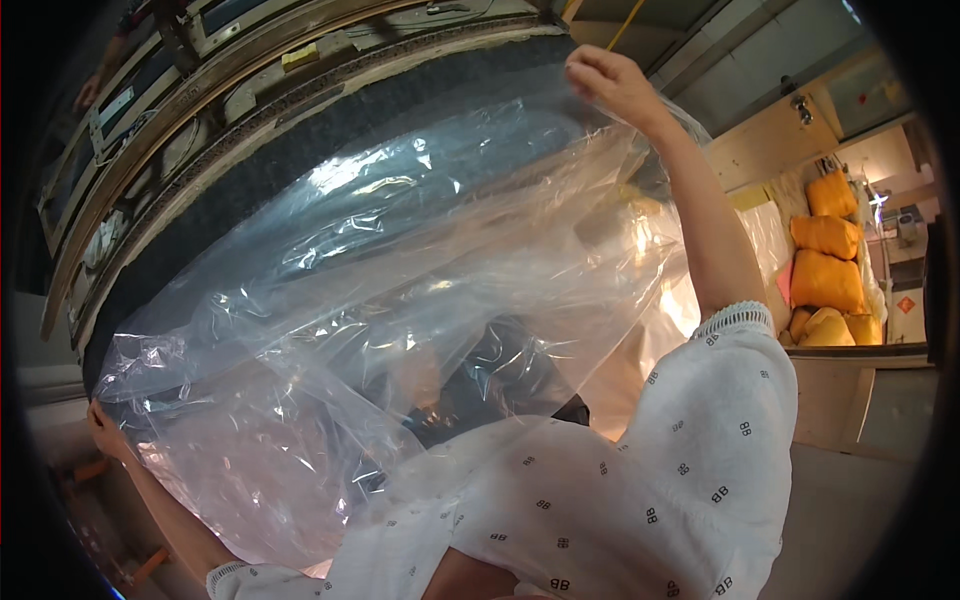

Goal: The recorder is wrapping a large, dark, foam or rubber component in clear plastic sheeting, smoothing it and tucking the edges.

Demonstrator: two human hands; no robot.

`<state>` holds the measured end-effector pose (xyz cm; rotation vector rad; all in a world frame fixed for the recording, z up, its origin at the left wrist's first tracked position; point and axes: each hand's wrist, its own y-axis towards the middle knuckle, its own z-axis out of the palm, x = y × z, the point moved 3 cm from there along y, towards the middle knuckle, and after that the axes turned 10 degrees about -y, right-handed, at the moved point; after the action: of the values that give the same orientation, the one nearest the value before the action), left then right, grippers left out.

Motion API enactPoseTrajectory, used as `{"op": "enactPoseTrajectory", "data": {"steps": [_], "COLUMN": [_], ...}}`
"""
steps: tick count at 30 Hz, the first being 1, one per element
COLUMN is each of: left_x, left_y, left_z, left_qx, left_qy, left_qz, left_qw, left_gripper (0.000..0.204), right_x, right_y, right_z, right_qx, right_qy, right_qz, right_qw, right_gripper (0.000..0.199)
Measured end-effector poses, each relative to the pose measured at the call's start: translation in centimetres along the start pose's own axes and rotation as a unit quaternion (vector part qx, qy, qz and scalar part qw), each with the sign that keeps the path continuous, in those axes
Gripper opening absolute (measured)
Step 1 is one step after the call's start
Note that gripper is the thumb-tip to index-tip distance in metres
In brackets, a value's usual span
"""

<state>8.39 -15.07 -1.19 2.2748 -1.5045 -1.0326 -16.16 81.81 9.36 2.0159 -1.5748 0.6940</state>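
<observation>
A large sheet of clear plastic film (390, 250) is stretched wide between my hands, wrinkled and shiny. My right hand (608, 78), raised at the far right, has its fingers closed on the film's far corner. At the near left, my left hand (105, 430) pinches the other end of the film by its edge. The film lies over part of a dark surface (215, 170) and hangs down in loose folds towards my body. What lies under the folds shows only dimly.
Along the far side runs a frame with long rails (190, 95), with a small yellow block (299, 57) on it. Orange bundles (827, 280) are stacked at the right, beside a wooden cabinet panel (770, 150). A wall-like ledge edge (860, 352) runs below the bundles.
</observation>
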Motion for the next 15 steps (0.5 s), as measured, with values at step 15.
{"op": "enactPoseTrajectory", "data": {"steps": [15], "left_x": [-9.0], "left_y": [-6.6], "left_z": [-9.6], "left_qx": [-0.107], "left_qy": [-0.285], "left_qz": [-0.227], "left_qw": [0.925], "left_gripper": [0.040], "right_x": [-2.7], "right_y": [-1.3], "right_z": [3.1], "right_qx": [-0.130], "right_qy": [-0.149], "right_qz": [0.018], "right_qw": [0.980], "right_gripper": [0.019]}}
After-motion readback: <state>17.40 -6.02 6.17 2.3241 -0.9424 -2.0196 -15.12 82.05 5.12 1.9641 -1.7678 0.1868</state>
